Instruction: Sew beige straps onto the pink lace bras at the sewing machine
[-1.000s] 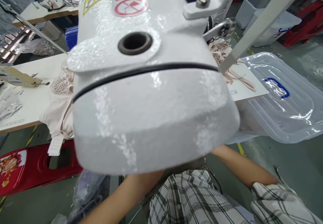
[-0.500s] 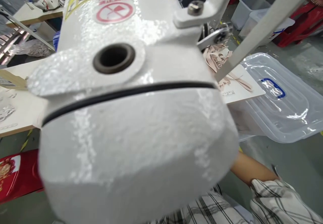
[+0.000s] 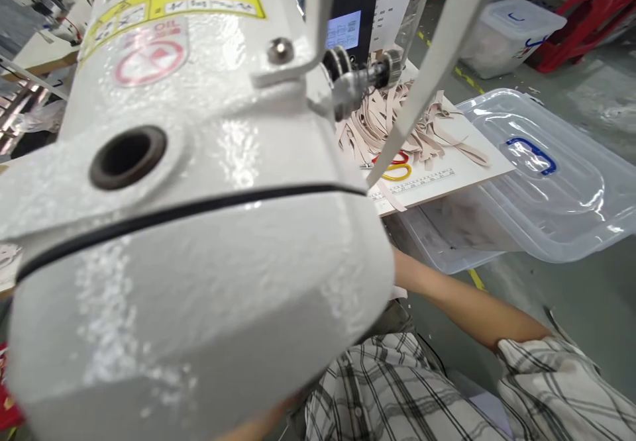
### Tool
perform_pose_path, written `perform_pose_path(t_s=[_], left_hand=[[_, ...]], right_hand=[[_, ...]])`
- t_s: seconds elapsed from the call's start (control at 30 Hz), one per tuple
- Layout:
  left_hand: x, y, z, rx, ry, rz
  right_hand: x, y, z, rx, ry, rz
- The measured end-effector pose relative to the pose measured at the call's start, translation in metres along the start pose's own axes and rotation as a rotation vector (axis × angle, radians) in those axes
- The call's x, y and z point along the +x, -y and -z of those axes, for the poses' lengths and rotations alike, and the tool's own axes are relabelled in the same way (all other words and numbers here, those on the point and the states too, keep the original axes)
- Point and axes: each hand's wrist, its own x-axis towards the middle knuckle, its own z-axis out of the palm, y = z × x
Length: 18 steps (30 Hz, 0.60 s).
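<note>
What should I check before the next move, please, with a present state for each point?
1. Left and right grip visible: not ok; the sewing machine head hides both.
2. Fingers clear of the machine: cannot tell.
3. Control screen lit: ok.
4. Yellow handle resting on the tabletop: ok.
5. Pale strips all back from the edge: not ok; one reaches the front edge.

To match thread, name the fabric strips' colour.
The strips are pale pinkish beige, clearest in the head view.
</note>
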Motion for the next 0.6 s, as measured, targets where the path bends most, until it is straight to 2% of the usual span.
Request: perform_pose_path(t_s=[0.17,0.4,0.6], left_hand=[[0.0,-0.003,0.001,0.003,0.012,-0.007],[-0.003,0.004,0.006,-0.01,0.033,0.021],[-0.001,0.004,0.004,-0.057,0.044,0.036]], right_hand=[[-0.003,0.0,0.006,0.034,0.002,0.023],[-0.003,-0.006,-0.004,0.051,-0.037,0.017],[-0.007,-0.006,0.003,0.094,-0.085,0.005]])
